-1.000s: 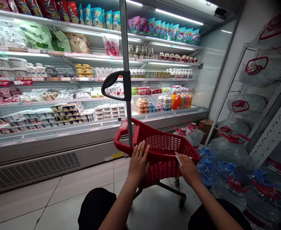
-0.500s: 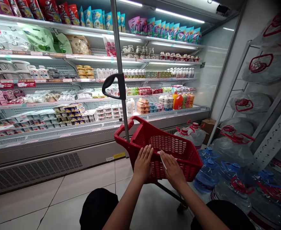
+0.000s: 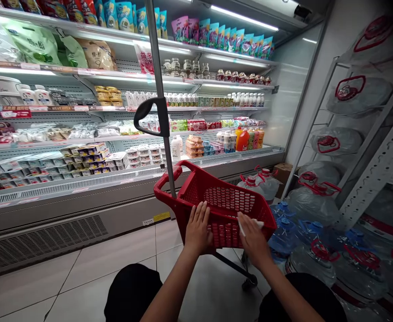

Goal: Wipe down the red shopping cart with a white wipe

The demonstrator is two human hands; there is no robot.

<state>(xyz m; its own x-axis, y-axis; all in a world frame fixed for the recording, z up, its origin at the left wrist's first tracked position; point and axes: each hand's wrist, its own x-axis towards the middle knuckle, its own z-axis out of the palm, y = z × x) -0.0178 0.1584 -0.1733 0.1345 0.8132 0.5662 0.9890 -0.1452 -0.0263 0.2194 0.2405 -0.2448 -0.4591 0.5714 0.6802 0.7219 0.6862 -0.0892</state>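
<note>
A red plastic shopping basket (image 3: pixel 223 197) on wheels stands in front of me, with a grey pole and black handle (image 3: pixel 149 116) rising from its far left corner. My left hand (image 3: pixel 199 228) lies flat on the basket's near rim, fingers stretched out. My right hand (image 3: pixel 252 237) presses a white cloth (image 3: pixel 250 225) against the near right part of the rim, fingers flat over it. The basket looks empty inside.
A long open chiller (image 3: pixel 116 134) full of packaged dairy, bottles and bags runs along the left and back. Large water jugs (image 3: pixel 303 250) with red handles lie stacked on the floor and on a metal rack (image 3: pixel 377 170) at right. Tiled floor (image 3: pixel 48 286) spreads to the left.
My right hand with the cloth slid left along the rim, then back toward the right. The basket and pole shifted slightly left. My left hand stayed on the rim.
</note>
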